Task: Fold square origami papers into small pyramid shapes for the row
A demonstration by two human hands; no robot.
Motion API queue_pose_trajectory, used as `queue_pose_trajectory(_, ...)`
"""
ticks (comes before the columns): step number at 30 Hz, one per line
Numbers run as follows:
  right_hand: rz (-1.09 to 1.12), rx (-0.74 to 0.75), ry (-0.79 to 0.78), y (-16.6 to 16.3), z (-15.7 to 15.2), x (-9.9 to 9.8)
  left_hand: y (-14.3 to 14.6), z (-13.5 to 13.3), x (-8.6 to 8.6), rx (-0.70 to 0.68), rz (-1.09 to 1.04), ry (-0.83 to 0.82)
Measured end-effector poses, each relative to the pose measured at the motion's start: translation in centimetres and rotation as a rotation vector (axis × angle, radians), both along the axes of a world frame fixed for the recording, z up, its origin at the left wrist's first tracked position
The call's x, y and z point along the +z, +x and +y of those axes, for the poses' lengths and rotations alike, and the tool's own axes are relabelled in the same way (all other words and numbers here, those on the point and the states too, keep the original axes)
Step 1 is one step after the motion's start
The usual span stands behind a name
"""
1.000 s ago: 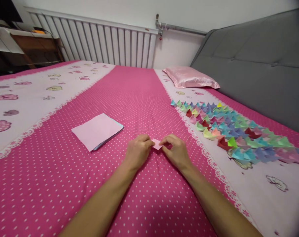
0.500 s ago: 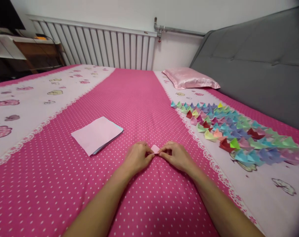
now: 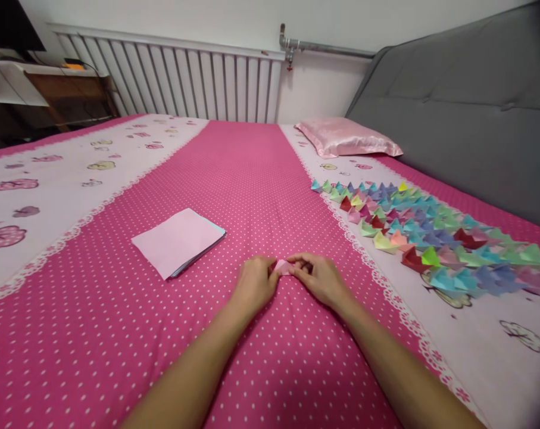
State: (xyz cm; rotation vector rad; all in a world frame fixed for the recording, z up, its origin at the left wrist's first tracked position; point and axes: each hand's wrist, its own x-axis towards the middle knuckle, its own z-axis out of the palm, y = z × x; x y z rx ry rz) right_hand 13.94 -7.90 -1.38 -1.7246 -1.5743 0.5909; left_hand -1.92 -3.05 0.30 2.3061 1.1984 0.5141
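Between my two hands, low in the middle of the head view, is a small folded piece of pink paper. My left hand pinches its left side between thumb and fingers. On its right side, the thumb and fingertips of my right hand are closed on it. The fingers cover the paper's edges, so its full shape is hidden. To the left lies a stack of paper sheets, pink on top with blue and darker edges showing. Several rows of folded paper boats in many colours stand on the right.
Everything lies on a pink dotted bedspread with pale patterned bands. A pink satin pillow rests by the grey headboard. Along the far wall runs a white radiator with a pipe. A desk stands at the far left.
The pink paper now shows a lower, wider shape between my fingers. My hands stay in nearly the same place, with the fingers shifted slightly. The whole view has moved a little.
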Motion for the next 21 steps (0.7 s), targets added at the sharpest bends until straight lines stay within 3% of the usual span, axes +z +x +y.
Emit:
queue_pose_trajectory(7, 0.024, -0.069, 0.008, -0.4, 0.2, -0.1, 0.2, -0.1, -0.3, 0.032, -0.056, -0.027)
queue_pose_trajectory(21, -0.089, -0.098, 0.018, -0.2, 0.3, -0.7, 1.2, -0.1, -0.5, 0.117, 0.073, 0.004)
